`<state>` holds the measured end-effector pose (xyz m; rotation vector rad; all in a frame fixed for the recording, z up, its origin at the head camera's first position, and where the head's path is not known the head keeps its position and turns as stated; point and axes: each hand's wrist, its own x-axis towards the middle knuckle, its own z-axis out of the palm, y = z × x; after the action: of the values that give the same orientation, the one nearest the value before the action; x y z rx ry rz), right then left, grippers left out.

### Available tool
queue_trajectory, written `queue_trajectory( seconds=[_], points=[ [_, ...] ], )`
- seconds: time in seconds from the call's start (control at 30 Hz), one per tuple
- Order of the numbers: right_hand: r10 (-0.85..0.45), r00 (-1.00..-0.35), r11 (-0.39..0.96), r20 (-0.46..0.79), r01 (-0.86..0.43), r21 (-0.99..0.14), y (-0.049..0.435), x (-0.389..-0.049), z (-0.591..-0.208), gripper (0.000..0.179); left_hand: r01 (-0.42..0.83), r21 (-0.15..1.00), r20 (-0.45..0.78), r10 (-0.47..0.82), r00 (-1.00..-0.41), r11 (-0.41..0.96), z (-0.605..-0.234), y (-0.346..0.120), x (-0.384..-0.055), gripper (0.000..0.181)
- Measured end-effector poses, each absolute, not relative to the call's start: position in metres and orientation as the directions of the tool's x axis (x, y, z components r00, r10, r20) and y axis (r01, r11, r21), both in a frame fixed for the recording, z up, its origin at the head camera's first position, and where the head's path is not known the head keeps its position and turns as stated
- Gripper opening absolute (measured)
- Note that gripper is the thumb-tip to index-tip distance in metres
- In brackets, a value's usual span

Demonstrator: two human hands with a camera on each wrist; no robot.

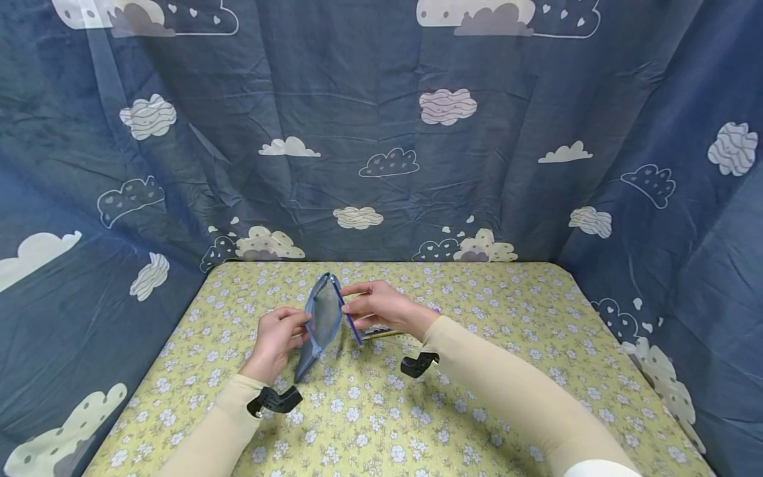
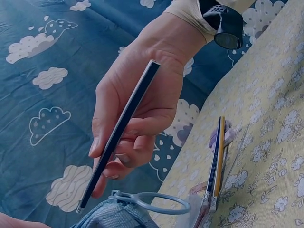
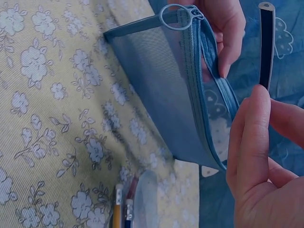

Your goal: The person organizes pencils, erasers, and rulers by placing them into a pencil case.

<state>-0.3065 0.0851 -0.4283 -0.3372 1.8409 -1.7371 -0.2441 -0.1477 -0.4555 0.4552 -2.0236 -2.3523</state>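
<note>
A blue mesh zip pouch (image 1: 326, 315) stands tilted above the table, its zipped mouth spread open. My left hand (image 1: 275, 341) pinches the pouch by one side of its rim; in the right wrist view those fingers (image 3: 230, 52) lie at the far edge. A round pull ring (image 3: 175, 17) hangs at the zip's end. Between thumb and fingertips, my right hand (image 1: 381, 306) holds a dark blue pencil (image 2: 124, 118) with pale stripes. The pencil slants beside the pouch mouth, one end near the rim. Whether it touches the pouch I cannot tell.
Under the right forearm lie a yellow pencil (image 2: 219, 161) and another dark pencil (image 3: 128, 216). Close by are a purple block (image 2: 229, 136) and a clear rounded plastic piece (image 3: 146, 199). The flowered yellow cloth (image 1: 429, 424) covers the table; blue cloud-patterned curtains (image 1: 381, 199) surround it.
</note>
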Motion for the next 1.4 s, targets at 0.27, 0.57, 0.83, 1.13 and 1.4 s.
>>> queue_trajectory(
  seconds=[0.27, 0.57, 0.83, 1.13, 1.4],
  points=[
    [-0.53, -0.805, 0.132, -0.266, 0.232, -0.964, 0.077, -0.309, -0.428, 0.051, -0.186, 0.971, -0.214, -0.199, -0.956, -0.154, -0.456, -0.149, -0.244, 0.015],
    [-0.516, -0.809, 0.131, -0.282, 0.25, -0.959, 0.068, -0.311, -0.422, 0.05, -0.177, 0.973, -0.202, -0.179, -0.963, -0.148, -0.456, -0.147, -0.243, 0.015],
    [-0.496, -0.815, 0.121, -0.3, 0.277, -0.953, 0.061, -0.312, -0.425, 0.05, -0.171, 0.973, -0.197, -0.172, -0.965, -0.152, -0.455, -0.141, -0.242, 0.013],
    [-0.453, -0.844, 0.097, -0.287, 0.273, -0.957, 0.052, -0.311, -0.428, 0.055, -0.167, 0.977, -0.187, -0.154, -0.97, -0.135, -0.457, -0.138, -0.241, 0.012],
    [-0.411, -0.875, 0.173, -0.255, 0.2, -0.964, 0.045, -0.309, -0.429, 0.055, -0.169, 0.976, -0.19, -0.156, -0.969, -0.137, -0.458, -0.137, -0.241, 0.013]
  ],
)
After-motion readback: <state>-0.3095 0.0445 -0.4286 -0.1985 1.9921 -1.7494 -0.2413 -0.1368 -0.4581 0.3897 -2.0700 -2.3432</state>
